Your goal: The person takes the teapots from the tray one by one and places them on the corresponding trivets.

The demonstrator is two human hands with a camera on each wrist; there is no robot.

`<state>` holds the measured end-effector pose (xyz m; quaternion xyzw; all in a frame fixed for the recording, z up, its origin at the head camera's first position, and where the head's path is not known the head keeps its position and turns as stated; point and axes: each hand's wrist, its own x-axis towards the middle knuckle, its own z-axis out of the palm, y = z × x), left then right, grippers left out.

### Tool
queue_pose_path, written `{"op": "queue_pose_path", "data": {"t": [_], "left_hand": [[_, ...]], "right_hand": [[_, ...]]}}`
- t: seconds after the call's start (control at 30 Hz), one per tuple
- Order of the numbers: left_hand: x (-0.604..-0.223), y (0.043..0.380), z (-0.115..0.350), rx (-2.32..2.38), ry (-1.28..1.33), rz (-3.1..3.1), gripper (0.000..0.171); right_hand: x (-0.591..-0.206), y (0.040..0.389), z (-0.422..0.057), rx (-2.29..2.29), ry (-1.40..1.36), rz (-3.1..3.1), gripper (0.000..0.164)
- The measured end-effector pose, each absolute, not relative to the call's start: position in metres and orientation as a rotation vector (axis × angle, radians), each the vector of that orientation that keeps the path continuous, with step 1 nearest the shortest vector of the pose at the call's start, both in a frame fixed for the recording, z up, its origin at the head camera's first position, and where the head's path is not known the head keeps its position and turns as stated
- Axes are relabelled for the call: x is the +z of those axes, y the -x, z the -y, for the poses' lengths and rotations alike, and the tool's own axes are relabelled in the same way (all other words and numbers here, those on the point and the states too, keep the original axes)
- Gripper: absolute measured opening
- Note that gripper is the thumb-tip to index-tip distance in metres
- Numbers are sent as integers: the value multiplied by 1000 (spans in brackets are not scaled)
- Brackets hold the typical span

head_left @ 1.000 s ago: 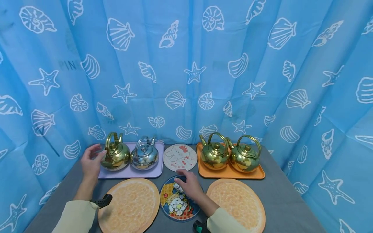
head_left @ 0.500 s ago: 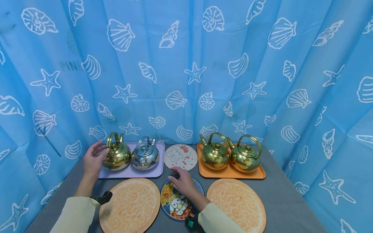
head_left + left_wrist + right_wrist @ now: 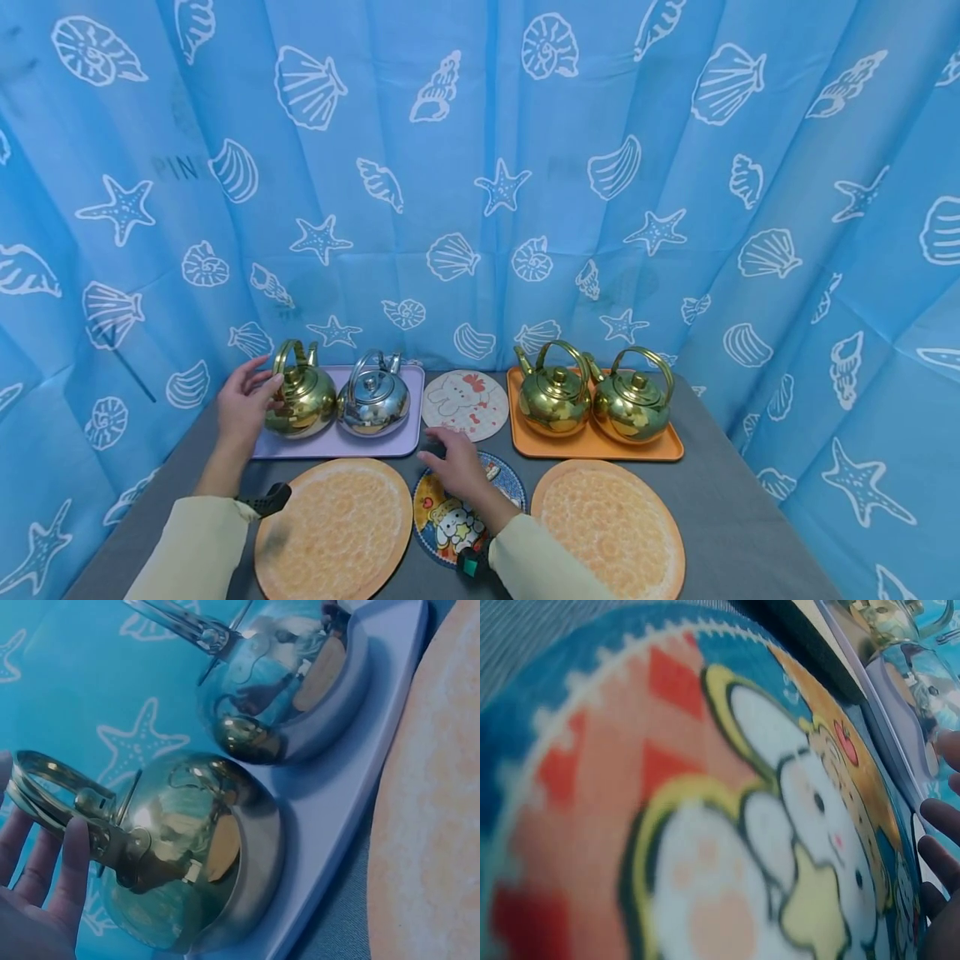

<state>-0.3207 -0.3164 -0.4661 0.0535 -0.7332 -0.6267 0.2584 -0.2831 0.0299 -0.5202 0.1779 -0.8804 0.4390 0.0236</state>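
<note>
On the lilac tray (image 3: 415,408) stand a gold kettle (image 3: 309,408) and a silver kettle (image 3: 375,404), both with raised handles. My left hand (image 3: 242,408) is at the gold kettle's left side; in the left wrist view its fingers (image 3: 73,855) lie against or just beside the upright handle (image 3: 56,791), not curled round it. Contact is hard to tell. My right hand (image 3: 457,468) hovers, fingers apart, over a round blue mat (image 3: 453,527) with a cartoon bunny, partly covering it. Nothing is in that hand.
An orange tray (image 3: 527,447) at the right bears two more gold kettles, a left one (image 3: 555,407) and a right one (image 3: 632,410). A white round mat (image 3: 465,407) lies between the trays. Two round tan mats, left (image 3: 333,529) and right (image 3: 611,533), lie in front. A blue shell-print curtain (image 3: 480,208) hangs behind.
My left hand has moved slightly up and right, nearer the gold kettle's handle. My right hand has shifted left across the blue mat. The kettles have stayed where they were.
</note>
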Motion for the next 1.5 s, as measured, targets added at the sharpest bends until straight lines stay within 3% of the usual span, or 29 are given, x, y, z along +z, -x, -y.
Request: {"op": "queue_pose_path", "data": {"t": [0.13, 0.2, 0.3, 0.67, 0.93, 1.2, 1.5], "left_hand": [[-477, 330, 326, -1758, -65, 1939, 46], [-458, 314, 312, -1698, -114, 1985, 47], [-457, 314, 312, -1742, -82, 1973, 45], [-476, 336, 332, -1926, -44, 1913, 47], [-461, 323, 319, -1959, -32, 1906, 46], [-428, 301, 291, -1857, -223, 2023, 48], [-424, 296, 289, -1842, -270, 2033, 49]], "right_hand": [[-521, 284, -22, 1367, -546, 2743, 38], [-521, 284, -19, 1374, -536, 2747, 38], [-521, 285, -15, 1371, -511, 2759, 37], [-526, 292, -10, 1182, -502, 2737, 30], [-529, 293, -4, 1117, -365, 2700, 21], [-532, 293, 2, 1106, -224, 2693, 12], [-530, 294, 9, 1092, -167, 2663, 4]]}}
